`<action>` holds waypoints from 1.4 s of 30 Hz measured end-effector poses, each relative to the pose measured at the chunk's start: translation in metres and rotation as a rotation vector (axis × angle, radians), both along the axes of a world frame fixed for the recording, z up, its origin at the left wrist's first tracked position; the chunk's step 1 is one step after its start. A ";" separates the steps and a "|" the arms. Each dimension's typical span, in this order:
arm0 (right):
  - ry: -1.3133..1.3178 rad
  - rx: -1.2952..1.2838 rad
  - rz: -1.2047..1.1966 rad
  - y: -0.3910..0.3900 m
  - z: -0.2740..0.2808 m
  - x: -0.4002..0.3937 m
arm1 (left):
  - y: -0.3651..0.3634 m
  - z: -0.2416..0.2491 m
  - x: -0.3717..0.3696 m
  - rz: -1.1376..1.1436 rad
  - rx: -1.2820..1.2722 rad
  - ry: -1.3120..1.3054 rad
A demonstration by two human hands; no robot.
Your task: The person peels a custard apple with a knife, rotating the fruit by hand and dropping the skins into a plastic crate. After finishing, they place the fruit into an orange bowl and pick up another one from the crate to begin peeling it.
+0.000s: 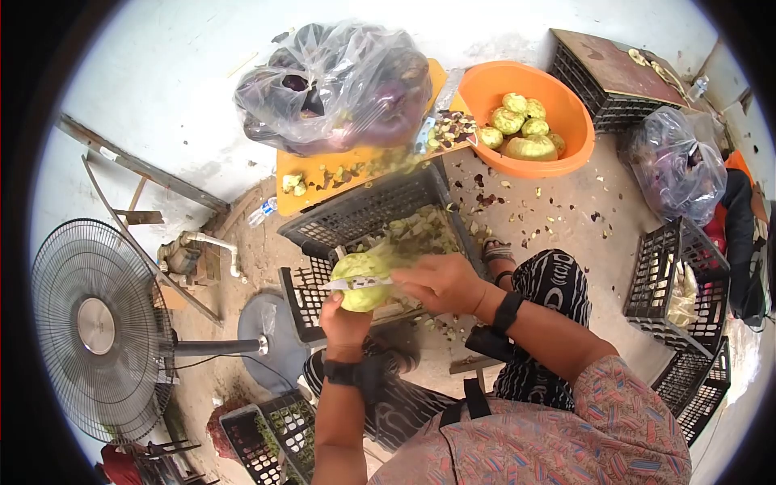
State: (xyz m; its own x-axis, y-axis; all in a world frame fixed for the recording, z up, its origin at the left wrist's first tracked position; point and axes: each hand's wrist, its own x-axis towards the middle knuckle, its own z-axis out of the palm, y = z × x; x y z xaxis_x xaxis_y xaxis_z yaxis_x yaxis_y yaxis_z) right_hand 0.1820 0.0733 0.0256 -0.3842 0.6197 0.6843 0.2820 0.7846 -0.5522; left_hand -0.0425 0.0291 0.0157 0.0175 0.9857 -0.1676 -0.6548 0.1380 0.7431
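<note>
the left hand (346, 320) cupped the pale vegetable (364, 301) above the crate (347, 218), likely so scraps dropped inside, fingers curled against it; the right hand (444, 284) gripped the knife (356, 283), fingers bent, blade across it.

From my end I count two hands (436, 284), one knife (356, 283), one held vegetable (361, 301), two wristbands (508, 311), one fan (97, 326) at left, two plastic bags (356, 81), far and right, two bottles (263, 212), left and far right, and one far orange basin (575, 137) with at least seven green vegetables (507, 121).
</note>
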 end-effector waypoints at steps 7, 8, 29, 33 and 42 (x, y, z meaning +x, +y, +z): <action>-0.037 -0.035 -0.071 0.012 -0.008 0.010 | -0.015 0.014 -0.007 -0.008 -0.098 -0.251; -0.039 -0.034 -0.072 0.012 -0.010 0.010 | -0.014 0.013 -0.006 -0.009 -0.097 -0.254; 0.015 -0.054 -0.013 0.000 0.002 -0.002 | 0.002 0.015 0.022 0.045 0.129 0.139; -0.120 -0.095 -0.172 0.014 -0.018 0.012 | -0.006 0.027 0.023 0.043 0.206 0.113; 0.026 -0.283 -0.134 0.005 0.021 0.001 | 0.012 0.004 0.004 0.033 0.046 -0.083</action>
